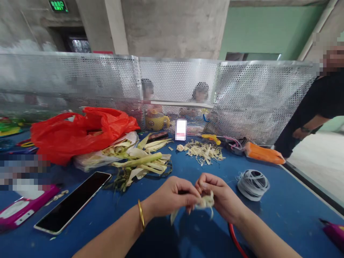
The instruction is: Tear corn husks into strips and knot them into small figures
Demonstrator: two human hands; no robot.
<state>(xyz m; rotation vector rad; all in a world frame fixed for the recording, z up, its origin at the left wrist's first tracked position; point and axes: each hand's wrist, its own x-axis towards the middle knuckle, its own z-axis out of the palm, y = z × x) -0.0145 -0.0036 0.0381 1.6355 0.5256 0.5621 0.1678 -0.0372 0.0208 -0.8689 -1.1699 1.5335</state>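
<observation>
Close together over the front middle of the blue table (285, 190), my two hands work on a small pale bundle of corn husk strips (206, 201). My left hand (178, 195), with a gold bangle (141, 215) on its wrist, pinches the bundle from the left. A loose strip hangs below its fingers. My right hand (219, 193) grips the same bundle from the right, its thumb and fingertips meeting the left ones. The fingers partly hide the piece. Beyond them lie a heap of shredded husk strips (205, 152) and a pile of whole corn husks (146, 161).
A ball of grey cord (253, 184) sits at the right. Left are a black-screened phone (73, 200), a magenta device (28, 209) and a red plastic bag (80, 134). A yellow glue gun (211, 138) and an orange packet (264, 153) lie before a perforated metal screen (242, 96). A person (309, 104) stands right.
</observation>
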